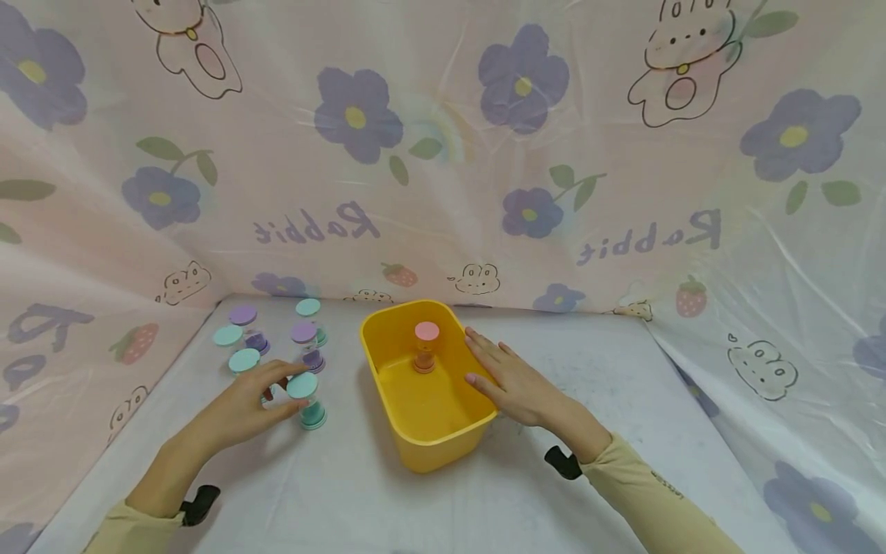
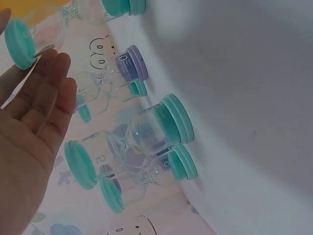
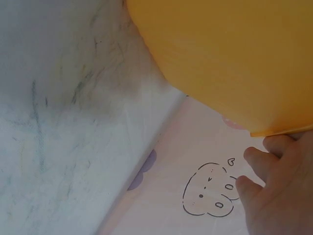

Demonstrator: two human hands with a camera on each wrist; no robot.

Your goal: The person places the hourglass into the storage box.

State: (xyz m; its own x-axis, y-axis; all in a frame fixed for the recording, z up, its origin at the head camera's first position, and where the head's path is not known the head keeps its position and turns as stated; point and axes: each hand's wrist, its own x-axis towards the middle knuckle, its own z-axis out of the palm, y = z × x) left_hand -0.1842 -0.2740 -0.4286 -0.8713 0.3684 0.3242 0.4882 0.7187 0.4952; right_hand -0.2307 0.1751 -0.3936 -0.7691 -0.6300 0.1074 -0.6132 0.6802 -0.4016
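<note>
A yellow plastic bin [image 1: 443, 435] stands mid-table with a pink-capped sand timer [image 1: 426, 346] upright inside it. My right hand [image 1: 484, 362] lies flat against the bin's right rim, and the right wrist view shows its fingers [image 3: 274, 147] touching the rim's edge. My left hand [image 1: 287, 388] reaches to a teal-capped sand timer [image 1: 309, 402] just left of the bin. Its thumb is on one side of the timer and its fingertips on the other. Seen from the left wrist, the fingers [image 2: 49, 93] are nearly straight, with that timer [image 2: 22, 41] at their tips.
Several more sand timers with teal caps [image 1: 244, 360] and purple caps [image 1: 242, 314] stand in a cluster at the back left, close behind my left hand. Flower-printed plastic sheeting [image 1: 443, 154] walls in the white table [image 1: 623, 385] at the back and on both sides.
</note>
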